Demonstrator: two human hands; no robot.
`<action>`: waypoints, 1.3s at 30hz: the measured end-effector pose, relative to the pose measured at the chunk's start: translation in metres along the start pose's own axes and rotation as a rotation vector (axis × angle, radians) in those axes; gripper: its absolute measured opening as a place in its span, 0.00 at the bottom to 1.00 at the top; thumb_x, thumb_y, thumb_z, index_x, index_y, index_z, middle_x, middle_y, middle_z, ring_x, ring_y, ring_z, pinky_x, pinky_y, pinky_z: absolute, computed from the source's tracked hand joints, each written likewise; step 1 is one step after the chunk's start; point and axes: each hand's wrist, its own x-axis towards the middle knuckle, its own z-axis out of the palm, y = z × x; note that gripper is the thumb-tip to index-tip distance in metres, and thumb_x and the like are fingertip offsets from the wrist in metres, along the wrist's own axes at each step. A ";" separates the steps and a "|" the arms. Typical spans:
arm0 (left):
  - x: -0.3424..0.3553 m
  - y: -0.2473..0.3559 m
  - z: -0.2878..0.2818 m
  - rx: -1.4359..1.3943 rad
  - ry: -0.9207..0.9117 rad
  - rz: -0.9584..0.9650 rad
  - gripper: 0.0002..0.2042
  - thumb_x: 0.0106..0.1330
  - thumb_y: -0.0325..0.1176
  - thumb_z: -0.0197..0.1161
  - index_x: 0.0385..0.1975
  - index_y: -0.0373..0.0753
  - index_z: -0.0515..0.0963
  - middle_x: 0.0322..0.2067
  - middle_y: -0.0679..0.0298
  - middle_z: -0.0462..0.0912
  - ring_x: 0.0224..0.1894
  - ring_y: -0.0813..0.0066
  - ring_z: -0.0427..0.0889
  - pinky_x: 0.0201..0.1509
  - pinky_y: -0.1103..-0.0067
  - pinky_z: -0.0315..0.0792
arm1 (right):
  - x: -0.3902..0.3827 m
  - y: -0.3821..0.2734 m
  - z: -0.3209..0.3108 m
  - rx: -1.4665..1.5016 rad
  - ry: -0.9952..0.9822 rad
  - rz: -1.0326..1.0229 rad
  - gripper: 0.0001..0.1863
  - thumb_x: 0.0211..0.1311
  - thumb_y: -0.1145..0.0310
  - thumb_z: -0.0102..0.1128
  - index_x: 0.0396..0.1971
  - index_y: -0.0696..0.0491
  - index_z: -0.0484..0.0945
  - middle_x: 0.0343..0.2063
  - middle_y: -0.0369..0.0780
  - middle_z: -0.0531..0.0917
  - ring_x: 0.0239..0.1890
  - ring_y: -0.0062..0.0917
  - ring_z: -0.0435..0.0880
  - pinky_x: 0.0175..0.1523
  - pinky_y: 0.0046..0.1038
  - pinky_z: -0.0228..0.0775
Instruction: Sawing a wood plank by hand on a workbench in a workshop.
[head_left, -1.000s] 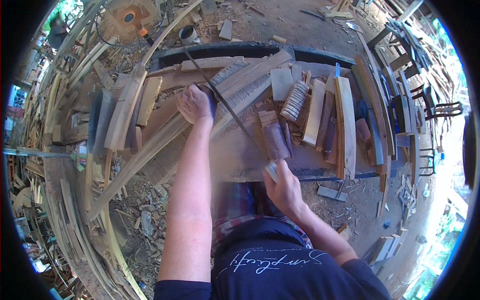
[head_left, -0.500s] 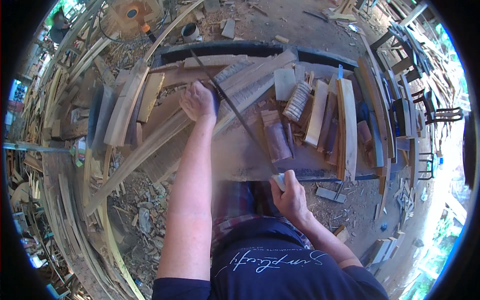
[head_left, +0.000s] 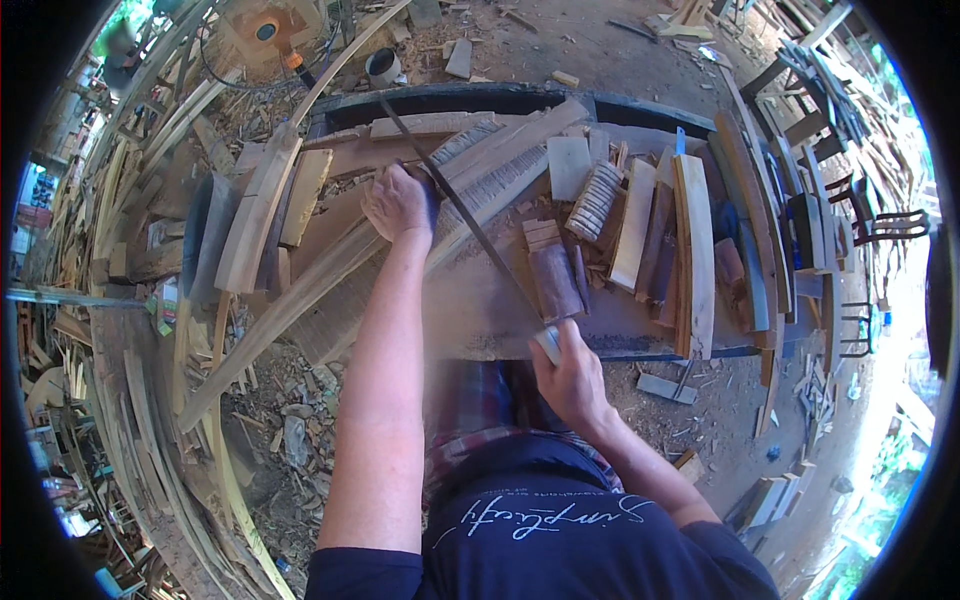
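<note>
My right hand (head_left: pixel 571 382) is closed round the pale handle (head_left: pixel 548 344) of a hand saw. The saw's long, narrow dark blade (head_left: pixel 478 230) slants away to the upper left and crosses a long wooden plank (head_left: pixel 300 272). Just left of the blade, my left hand (head_left: pixel 398 203) presses down with its fingers wrapped over the plank. A board with rows of cut marks (head_left: pixel 490 193) lies alongside under the blade. The exact contact between teeth and wood is hidden by my left hand and the angle.
Thick wood blocks (head_left: pixel 553 270), a ridged piece (head_left: pixel 597 203) and several upright-lying boards (head_left: pixel 694 255) crowd the bench's right side. More boards (head_left: pixel 258 215) lean at the left. A bucket (head_left: pixel 383 66) stands beyond the bench (head_left: pixel 470 335). Scraps (head_left: pixel 295 440) litter the floor.
My right hand and the saw have moved a little forward and to the left along the blade's line. My left hand stays in place on the plank.
</note>
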 end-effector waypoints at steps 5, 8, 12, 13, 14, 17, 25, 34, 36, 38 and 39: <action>-0.004 0.001 0.000 0.081 0.127 0.077 0.17 0.67 0.43 0.48 0.33 0.43 0.83 0.40 0.56 0.85 0.47 0.54 0.81 0.54 0.62 0.68 | 0.052 -0.012 0.022 0.007 0.141 -0.229 0.13 0.63 0.68 0.61 0.40 0.55 0.67 0.29 0.51 0.79 0.32 0.51 0.81 0.34 0.46 0.73; 0.000 0.002 0.000 0.124 0.053 0.017 0.17 0.68 0.44 0.48 0.34 0.43 0.83 0.41 0.56 0.85 0.47 0.54 0.81 0.54 0.61 0.69 | 0.037 -0.010 0.011 0.043 0.156 -0.245 0.12 0.64 0.68 0.60 0.38 0.56 0.66 0.28 0.51 0.79 0.31 0.50 0.81 0.34 0.45 0.73; 0.004 -0.003 0.003 0.070 -0.022 -0.039 0.17 0.67 0.44 0.48 0.33 0.42 0.83 0.41 0.57 0.85 0.49 0.55 0.80 0.55 0.62 0.68 | -0.002 0.001 -0.007 -0.028 0.008 -0.047 0.12 0.64 0.67 0.59 0.38 0.56 0.66 0.29 0.51 0.79 0.31 0.50 0.81 0.33 0.45 0.73; 0.003 -0.004 0.004 0.002 -0.030 -0.048 0.17 0.67 0.43 0.48 0.32 0.41 0.83 0.41 0.57 0.85 0.49 0.56 0.80 0.56 0.62 0.68 | -0.001 -0.001 -0.007 -0.012 0.028 -0.059 0.12 0.64 0.67 0.59 0.38 0.56 0.66 0.28 0.51 0.79 0.31 0.50 0.81 0.33 0.46 0.73; 0.003 -0.004 0.004 -0.065 0.000 -0.049 0.17 0.67 0.43 0.48 0.32 0.41 0.83 0.41 0.57 0.85 0.50 0.57 0.80 0.56 0.62 0.68 | 0.009 -0.002 0.000 0.027 0.073 -0.128 0.13 0.64 0.67 0.60 0.39 0.56 0.66 0.28 0.51 0.79 0.31 0.51 0.81 0.33 0.47 0.73; 0.002 -0.003 0.005 0.143 0.089 0.100 0.17 0.67 0.40 0.46 0.31 0.40 0.83 0.41 0.57 0.85 0.51 0.58 0.79 0.57 0.62 0.67 | 0.049 -0.004 0.027 0.019 0.167 -0.292 0.14 0.63 0.67 0.61 0.40 0.56 0.66 0.27 0.51 0.79 0.31 0.50 0.81 0.33 0.47 0.73; 0.015 -0.012 0.014 0.009 0.003 -0.055 0.18 0.68 0.42 0.46 0.33 0.40 0.83 0.41 0.57 0.84 0.53 0.56 0.78 0.62 0.63 0.63 | 0.020 -0.030 -0.029 0.018 0.042 -0.111 0.14 0.63 0.66 0.61 0.39 0.55 0.67 0.27 0.51 0.80 0.31 0.50 0.82 0.33 0.45 0.75; 0.010 -0.001 0.007 0.091 0.039 -0.035 0.17 0.67 0.42 0.46 0.32 0.41 0.83 0.40 0.57 0.85 0.49 0.57 0.80 0.58 0.63 0.65 | 0.060 -0.018 0.014 0.045 0.092 -0.181 0.13 0.65 0.65 0.57 0.41 0.56 0.67 0.30 0.52 0.81 0.32 0.50 0.82 0.35 0.46 0.75; 0.012 -0.006 0.009 0.072 0.007 -0.033 0.17 0.66 0.41 0.47 0.29 0.41 0.83 0.38 0.56 0.85 0.47 0.56 0.81 0.56 0.63 0.66 | 0.025 0.011 0.013 0.067 0.092 -0.182 0.13 0.64 0.66 0.59 0.40 0.56 0.67 0.29 0.52 0.80 0.32 0.50 0.82 0.34 0.46 0.75; 0.013 -0.010 0.011 0.044 0.134 0.018 0.16 0.65 0.39 0.48 0.26 0.39 0.83 0.36 0.54 0.85 0.43 0.54 0.82 0.51 0.63 0.68 | 0.011 0.023 0.013 0.049 0.060 -0.182 0.13 0.64 0.66 0.59 0.40 0.56 0.66 0.29 0.51 0.80 0.32 0.50 0.82 0.34 0.46 0.74; 0.014 -0.011 0.010 0.055 0.117 0.011 0.16 0.65 0.39 0.48 0.26 0.39 0.83 0.36 0.54 0.85 0.43 0.54 0.82 0.51 0.63 0.68 | 0.013 0.022 0.016 0.040 0.062 -0.146 0.13 0.64 0.66 0.60 0.39 0.56 0.66 0.29 0.51 0.80 0.32 0.49 0.82 0.34 0.46 0.74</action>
